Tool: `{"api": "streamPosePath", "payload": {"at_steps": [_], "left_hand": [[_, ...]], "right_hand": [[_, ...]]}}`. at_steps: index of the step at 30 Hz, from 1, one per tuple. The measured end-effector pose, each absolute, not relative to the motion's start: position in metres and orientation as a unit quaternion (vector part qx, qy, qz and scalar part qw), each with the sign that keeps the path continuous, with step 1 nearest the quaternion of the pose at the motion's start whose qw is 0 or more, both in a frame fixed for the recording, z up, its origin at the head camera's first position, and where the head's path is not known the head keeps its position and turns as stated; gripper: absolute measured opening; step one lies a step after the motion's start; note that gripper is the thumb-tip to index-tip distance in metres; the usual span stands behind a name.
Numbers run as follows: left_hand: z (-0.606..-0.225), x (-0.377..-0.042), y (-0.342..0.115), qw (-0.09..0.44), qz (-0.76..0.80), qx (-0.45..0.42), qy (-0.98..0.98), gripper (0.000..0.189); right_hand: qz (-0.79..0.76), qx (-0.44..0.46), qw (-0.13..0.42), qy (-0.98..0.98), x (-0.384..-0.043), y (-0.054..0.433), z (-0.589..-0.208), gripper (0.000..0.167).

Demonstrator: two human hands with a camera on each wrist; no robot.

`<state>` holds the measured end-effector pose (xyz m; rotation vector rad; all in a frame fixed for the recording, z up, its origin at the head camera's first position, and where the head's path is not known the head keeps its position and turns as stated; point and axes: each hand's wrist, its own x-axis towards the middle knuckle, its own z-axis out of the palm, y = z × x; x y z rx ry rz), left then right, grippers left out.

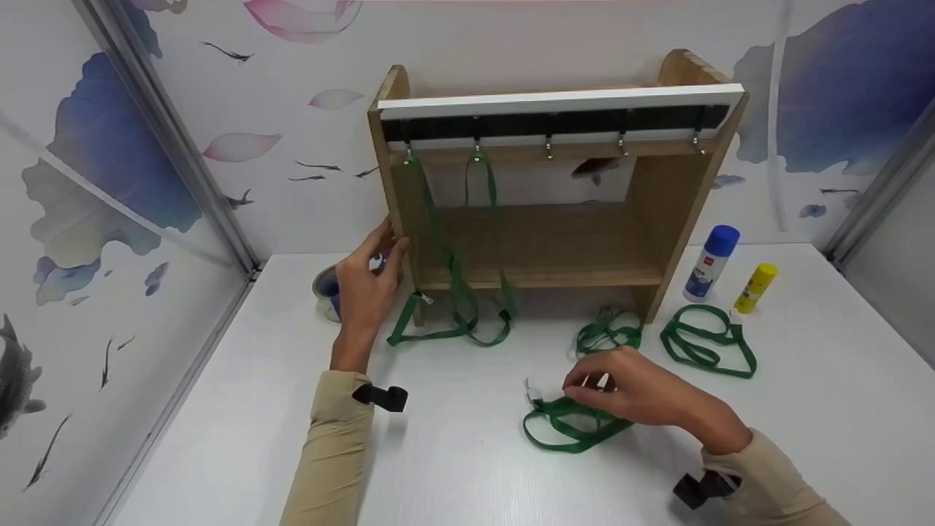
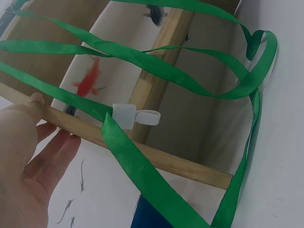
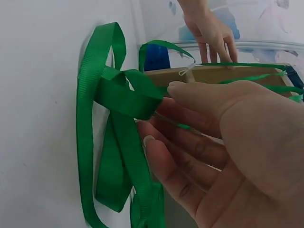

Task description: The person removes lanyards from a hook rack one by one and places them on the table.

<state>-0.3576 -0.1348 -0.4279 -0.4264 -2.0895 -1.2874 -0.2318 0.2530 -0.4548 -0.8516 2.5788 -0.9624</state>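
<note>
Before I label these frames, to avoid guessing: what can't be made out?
Head: part of the nearest green lanyard, hidden by the right hand.
Head: any lettering on the yellow tube, too small.
Left wrist: lower end of the blue object, cut off by bottom edge.

Nearest green strap [image 1: 588, 440] partly hidden; left sleeve [image 1: 329, 456] cut off; bottle label [image 1: 703, 272] illegibly small.

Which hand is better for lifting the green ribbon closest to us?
Probably the right hand: its fingers are right beside that green ribbon. The left hand is farther away, gripping the side of the wooden rack.
</note>
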Motion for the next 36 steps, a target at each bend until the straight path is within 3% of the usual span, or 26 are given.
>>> {"api": "streamPosePath", "payload": {"at_steps": [6,10,15,19,28,36], "left_hand": [[-0.427,-0.359,-0.132,0.317,-0.492,-0.162,-0.795,0.047],[-0.427,-0.360,-0.132,0.313,-0.495,-0.159,-0.795,0.048],[-0.427,-0.360,-0.133,0.313,-0.496,-0.153,-0.795,0.048],[-0.429,-0.359,-0.134,0.314,-0.494,-0.148,-0.797,0.048],[-0.432,-0.360,-0.133,0.312,-0.500,-0.152,-0.793,0.047],[-0.428,-0.358,-0.137,0.308,-0.515,-0.139,-0.788,0.043]], "right_hand": [[-0.332,-0.260,0.057,0.905,-0.238,0.271,-0.447,0.021],[-0.346,-0.183,-0.067,0.918,-0.244,0.289,-0.439,0.021],[-0.395,-0.026,-0.230,0.889,-0.257,0.316,-0.428,0.033],[-0.447,0.065,-0.310,0.837,-0.273,0.330,-0.425,0.044],[-0.429,0.072,-0.331,0.837,-0.289,0.334,-0.434,0.061],[-0.410,0.040,-0.290,0.864,-0.295,0.333,-0.439,0.053]]}}
